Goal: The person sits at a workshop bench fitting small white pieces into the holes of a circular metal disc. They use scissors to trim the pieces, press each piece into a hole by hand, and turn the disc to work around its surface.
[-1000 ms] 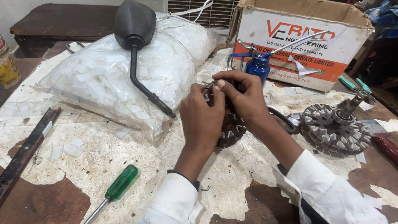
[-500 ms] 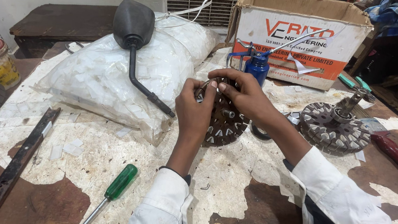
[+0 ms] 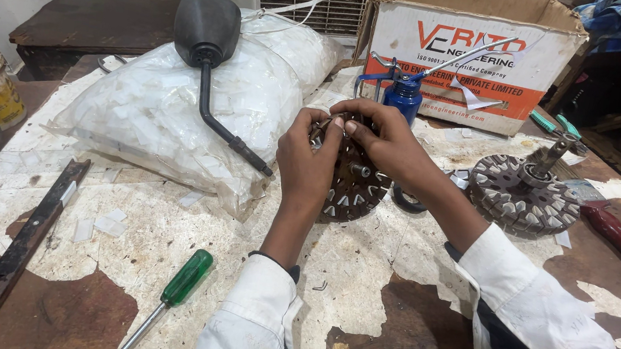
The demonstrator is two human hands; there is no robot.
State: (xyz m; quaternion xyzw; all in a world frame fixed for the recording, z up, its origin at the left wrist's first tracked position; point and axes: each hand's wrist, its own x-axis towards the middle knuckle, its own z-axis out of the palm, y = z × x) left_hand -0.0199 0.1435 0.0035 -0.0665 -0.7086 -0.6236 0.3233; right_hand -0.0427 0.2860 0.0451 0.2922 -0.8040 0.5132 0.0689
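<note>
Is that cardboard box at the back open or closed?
Open. The cardboard box has its top flaps raised, so its dark inside shows; what it holds cannot be seen.

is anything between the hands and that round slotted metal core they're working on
Nothing visible. The left hand and right hand are both already on the slotted metal core, gripping its upper edge, with no other object between them.
</note>
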